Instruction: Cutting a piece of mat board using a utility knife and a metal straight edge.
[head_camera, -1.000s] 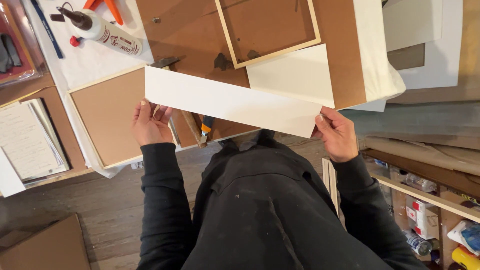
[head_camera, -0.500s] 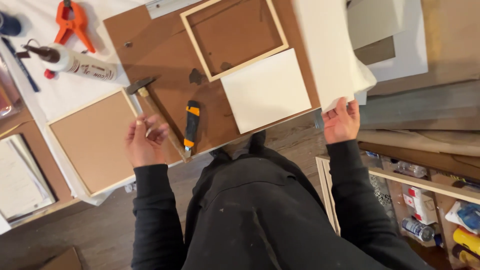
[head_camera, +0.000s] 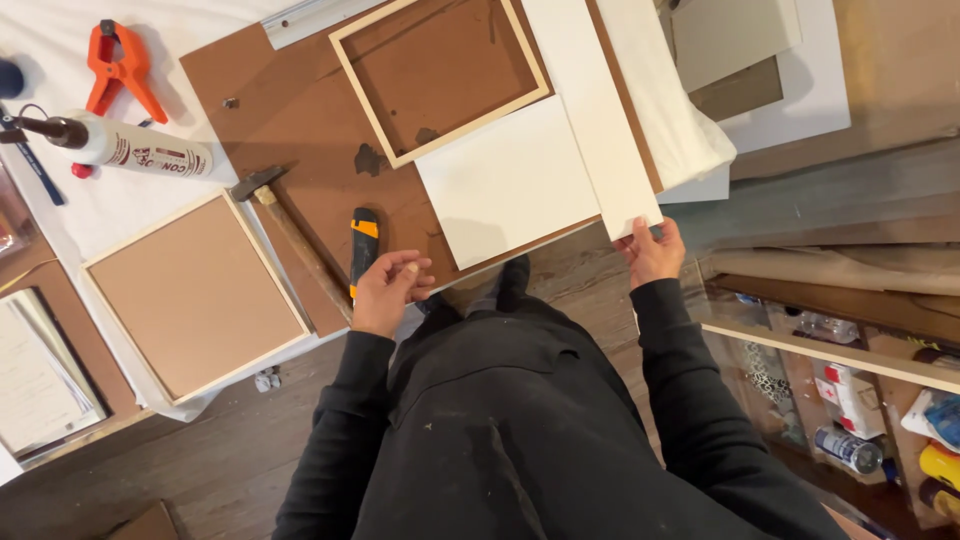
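The right hand (head_camera: 652, 252) holds the near end of a long white strip (head_camera: 600, 110); the fingers (head_camera: 640, 232) are closed on its corner, thumb on top. The strip lies along the right edge of the brown board (head_camera: 300, 100) and runs away from the person toward the far side; its near end sticks out a little over the board's edge.

The left hand (head_camera: 388, 290) is at the near edge of the brown board; it holds nothing, and its fingers are loosely curled, narrow, with the fingertips close together. Just beside it, on the board, lies a utility knife (head_camera: 364, 248) with an orange and black body; the hand is very near the knife, but I cannot tell if it touches it.

On the brown board, between the two hands, lies a white square sheet (head_camera: 505, 180); its right side touches the strip. Behind the sheet, further on the board, is an empty wooden frame (head_camera: 440, 75). A hammer (head_camera: 290, 235) lies at the left part of the board, left of the knife. Left of the board, on a white cloth, are a second frame with a brown panel (head_camera: 195, 295), a glue bottle (head_camera: 130, 148) and an orange clamp (head_camera: 120, 70).
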